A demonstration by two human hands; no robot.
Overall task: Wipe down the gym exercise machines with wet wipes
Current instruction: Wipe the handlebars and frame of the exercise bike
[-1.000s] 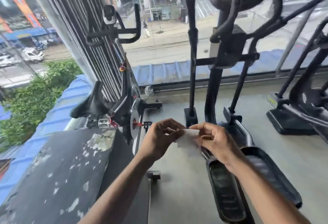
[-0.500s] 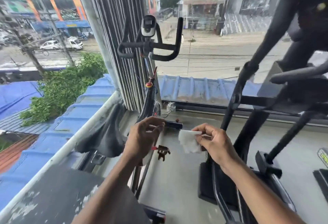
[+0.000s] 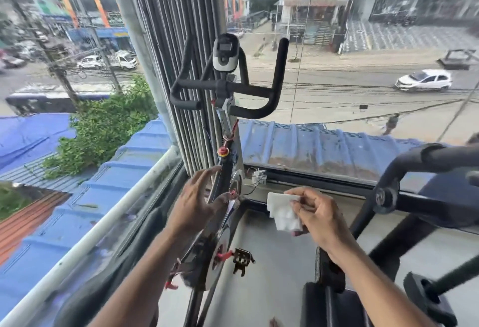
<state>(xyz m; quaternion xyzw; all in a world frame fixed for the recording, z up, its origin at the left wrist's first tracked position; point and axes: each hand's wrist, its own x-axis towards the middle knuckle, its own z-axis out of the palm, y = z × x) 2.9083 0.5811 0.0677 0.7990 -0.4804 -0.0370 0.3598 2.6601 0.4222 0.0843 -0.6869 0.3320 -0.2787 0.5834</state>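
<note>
The person stands at the exercise bike (image 3: 223, 197) by the window, both arms stretched out over it. The right hand (image 3: 320, 216) pinches a white wet wipe (image 3: 283, 211) by its upper edge between thumb and fingertips; the rest of the sheet hangs crumpled below, in the air just right of the bike's frame and touching no part of the machine. The left hand (image 3: 193, 203) is spread loose, fingers apart, gripping nothing, close against the frame below the red knob (image 3: 222, 150).

The wipe looks limp, thin and damp: I'd guess it weighs next to nothing, folds on itself readily and would tear if dragged by 1 corner. Bunched flat under the fingers it should rub better. The handlebars (image 3: 228, 88) look padded and firm, an easy place to wrap it around.
</note>
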